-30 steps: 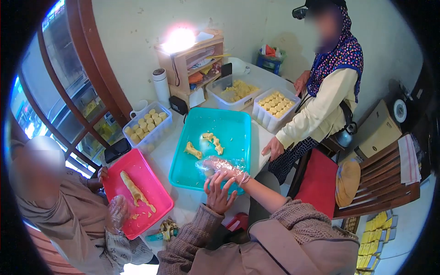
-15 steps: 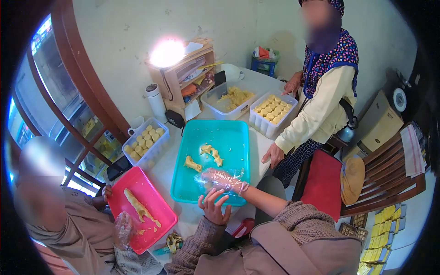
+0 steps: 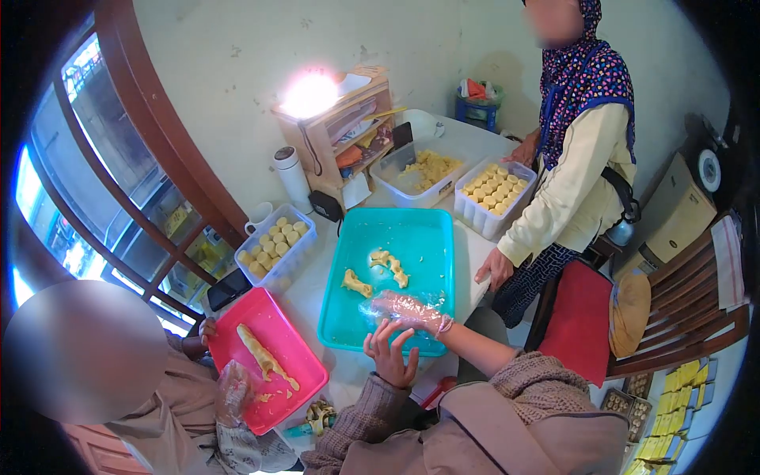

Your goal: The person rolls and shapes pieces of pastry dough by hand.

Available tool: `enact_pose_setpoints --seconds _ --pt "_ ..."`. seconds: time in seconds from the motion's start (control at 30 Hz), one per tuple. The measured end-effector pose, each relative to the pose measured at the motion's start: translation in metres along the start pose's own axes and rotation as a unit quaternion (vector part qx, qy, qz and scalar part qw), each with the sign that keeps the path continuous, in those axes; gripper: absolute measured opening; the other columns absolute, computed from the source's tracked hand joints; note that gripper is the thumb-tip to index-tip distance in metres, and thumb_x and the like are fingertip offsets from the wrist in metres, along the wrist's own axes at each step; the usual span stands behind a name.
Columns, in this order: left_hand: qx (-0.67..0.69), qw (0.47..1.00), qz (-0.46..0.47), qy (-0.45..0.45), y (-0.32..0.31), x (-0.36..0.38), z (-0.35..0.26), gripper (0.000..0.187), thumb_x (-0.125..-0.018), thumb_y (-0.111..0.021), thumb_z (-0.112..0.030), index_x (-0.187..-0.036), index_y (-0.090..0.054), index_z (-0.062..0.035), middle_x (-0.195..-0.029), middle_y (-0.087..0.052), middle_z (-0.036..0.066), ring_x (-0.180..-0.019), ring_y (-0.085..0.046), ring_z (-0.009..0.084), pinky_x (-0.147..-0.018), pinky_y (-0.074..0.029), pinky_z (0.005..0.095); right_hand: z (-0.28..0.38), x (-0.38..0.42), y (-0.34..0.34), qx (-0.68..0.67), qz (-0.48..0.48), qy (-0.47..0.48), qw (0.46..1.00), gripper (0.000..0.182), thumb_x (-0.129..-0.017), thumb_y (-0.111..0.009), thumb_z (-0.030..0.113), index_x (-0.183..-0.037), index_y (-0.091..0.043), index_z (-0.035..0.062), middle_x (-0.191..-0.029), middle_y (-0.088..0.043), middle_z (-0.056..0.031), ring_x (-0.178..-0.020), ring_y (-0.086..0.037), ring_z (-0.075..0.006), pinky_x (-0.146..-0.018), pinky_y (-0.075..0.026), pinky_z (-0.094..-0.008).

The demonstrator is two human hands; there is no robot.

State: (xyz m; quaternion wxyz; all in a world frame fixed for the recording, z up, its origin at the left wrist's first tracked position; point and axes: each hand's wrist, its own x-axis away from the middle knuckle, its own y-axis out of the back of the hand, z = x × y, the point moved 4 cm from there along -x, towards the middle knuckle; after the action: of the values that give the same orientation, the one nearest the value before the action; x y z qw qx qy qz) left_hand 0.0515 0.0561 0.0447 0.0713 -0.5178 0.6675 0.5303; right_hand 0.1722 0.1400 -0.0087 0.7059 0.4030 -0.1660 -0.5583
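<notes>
Dough lump, pale yellow, one: in the teal tray, at nine o'clock from its middle.
Curved dough strip, one: same tray, near the middle; crumbs about it.
Right hand, plastic-gloved: over the tray at six o'clock; cannot tell whether it grips anything.
Left hand, bare: fingers spread, at the tray's near rim, just beside the glove; nothing seen in it.
Handling, as judged: dough looks soft and crumbly, so light, even pressure suits; gloved hand for dough, bare one best kept off it; glove best smooth and snug.
Pink tray, with dough roll: eight o'clock on the tabletop; a co-worker's gloved hand at its edge.
Tubs of dough cylinders, two: ten o'clock and one o'clock.
</notes>
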Motion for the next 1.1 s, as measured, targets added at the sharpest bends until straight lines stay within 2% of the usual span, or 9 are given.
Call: enact_pose_setpoints --seconds 0.27,0.37,0.47,0.57,0.67,0.77,0.97,1.07,1.1 --pt "-0.014 1.000 0.019 0.002 -0.001 -0.001 0.000 0.034 -0.084 -0.056 -0.028 -0.115 -0.053 -0.0157 -0.127 -0.048 0.009 -0.126 -0.040 0.0316 -0.101 -0.020 0.0482 0.005 0.000 0.006 -0.001 0.029 -0.023 0.999 0.036 -0.084 -0.056 0.019 -0.119 -0.055 0.0101 -0.115 -0.056 -0.0205 -0.112 -0.053 -0.0363 -0.091 -0.046 -0.0443" --pt "-0.012 1.000 0.019 0.004 -0.001 -0.001 0.000 0.033 -0.084 -0.056 -0.029 -0.115 -0.054 -0.0156 -0.127 -0.048 0.009 -0.125 -0.040 0.0315 -0.101 -0.020 0.0478 -0.001 0.002 0.001 0.009 -0.006 -0.001 1.000 0.037 -0.084 -0.056 0.020 -0.119 -0.055 0.0107 -0.115 -0.056 -0.0201 -0.111 -0.054 -0.0360 -0.090 -0.046 -0.0443" --pt "-0.005 1.000 0.017 0.007 0.001 -0.002 -0.001 0.032 -0.084 -0.056 -0.028 -0.114 -0.054 -0.0155 -0.127 -0.048 0.009 -0.125 -0.040 0.0314 -0.101 -0.021 0.0482 0.009 0.001 0.011 -0.003 0.066 -0.061 0.996 0.043 -0.083 -0.057 0.017 -0.125 -0.051 0.0115 -0.125 -0.051 -0.0224 -0.122 -0.046 -0.0385 -0.098 -0.042 -0.0449" --pt "-0.003 1.000 0.015 0.010 0.003 -0.003 -0.002 0.032 -0.083 -0.057 -0.027 -0.113 -0.055 -0.0152 -0.127 -0.048 0.010 -0.125 -0.040 0.0314 -0.100 -0.021 0.0489 0.008 0.000 0.010 -0.014 0.067 -0.055 0.996 0.043 -0.083 -0.057 0.016 -0.124 -0.051 0.0110 -0.125 -0.051 -0.0221 -0.121 -0.047 -0.0383 -0.097 -0.042 -0.0446" --pt "0.005 1.000 0.004 0.013 0.004 -0.003 -0.003 0.031 -0.082 -0.058 -0.024 -0.112 -0.056 -0.0158 -0.126 -0.049 0.009 -0.124 -0.042 0.0302 -0.101 -0.020 0.0483 0.001 0.000 0.002 0.021 0.033 -0.017 0.999 0.036 -0.084 -0.057 0.019 -0.120 -0.054 0.0105 -0.116 -0.056 -0.0199 -0.112 -0.053 -0.0359 -0.091 -0.046 -0.0446" --pt "0.017 1.000 -0.020 0.014 0.006 -0.002 -0.002 0.029 -0.082 -0.059 -0.023 -0.110 -0.058 -0.0176 -0.124 -0.050 0.006 -0.123 -0.043 0.0276 -0.102 -0.018 0.0466 -0.007 0.000 -0.006 0.010 0.001 0.006 1.000 0.037 -0.084 -0.058 0.020 -0.119 -0.054 0.0104 -0.116 -0.056 -0.0200 -0.112 -0.053 -0.0360 -0.090 -0.046 -0.0446" --pt "0.008 0.998 -0.052 0.022 0.010 0.000 0.005 0.027 -0.081 -0.058 -0.023 -0.108 -0.058 -0.0178 -0.123 -0.052 0.005 -0.122 -0.044 0.0277 -0.102 -0.016 0.0483 0.002 -0.003 -0.003 0.016 0.020 -0.009 1.000 0.039 -0.083 -0.059 0.021 -0.120 -0.053 0.0105 -0.114 -0.056 -0.0190 -0.110 -0.054 -0.0355 -0.089 -0.046 -0.0444" --pt "0.013 0.998 -0.053 0.027 0.010 -0.002 0.006 0.028 -0.082 -0.058 -0.023 -0.109 -0.057 -0.0178 -0.124 -0.052 0.006 -0.122 -0.044 0.0286 -0.103 -0.015 0.0488 0.024 -0.006 0.018 0.021 0.127 -0.088 0.988 0.042 -0.087 -0.053 0.019 -0.128 -0.049 0.0114 -0.128 -0.052 -0.0176 -0.127 -0.042 -0.0353 -0.100 -0.040 -0.0448" --pt "0.014 0.998 -0.050 0.027 0.010 -0.002 0.006 0.029 -0.082 -0.058 -0.023 -0.110 -0.057 -0.0178 -0.124 -0.052 0.006 -0.123 -0.043 0.0290 -0.103 -0.015 0.0489 0.021 -0.006 0.015 0.022 0.123 -0.089 0.988 0.042 -0.087 -0.053 0.019 -0.128 -0.049 0.0113 -0.129 -0.052 -0.0172 -0.127 -0.042 -0.0353 -0.100 -0.040 -0.0448"
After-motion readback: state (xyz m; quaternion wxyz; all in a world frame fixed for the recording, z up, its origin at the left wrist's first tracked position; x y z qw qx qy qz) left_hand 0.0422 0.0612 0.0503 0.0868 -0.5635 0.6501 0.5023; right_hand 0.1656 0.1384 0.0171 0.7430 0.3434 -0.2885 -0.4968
